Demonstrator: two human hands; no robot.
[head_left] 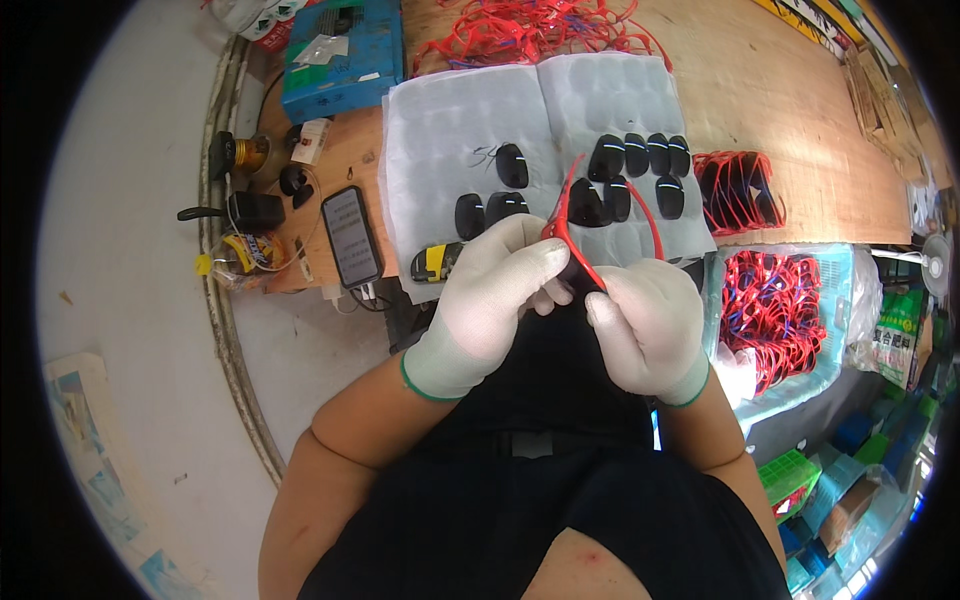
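A red glasses frame point(561, 222) is held between my two hands, its temple arms pointing up and away from me. My left hand point(485, 300), in a white knit glove, is closed on one side of it, thumb on the front. Wearing the same kind of glove, my right hand point(650, 325) pinches the other end. Dark material shows behind the front; whether it is a lens I cannot tell. Just beyond, several dark lenses point(512, 166) lie on a white padded sheet point(440, 120). A yellow and black tool point(436, 262) rests beside my left hand.
Loose red frames point(540, 30) are heaped at the table's back. Stacked red glasses point(738, 192) stand right of the sheet. Below them, a light blue basket point(838, 345) holds more frames. At left are a phone point(352, 238) with a cable and a blue box point(345, 65).
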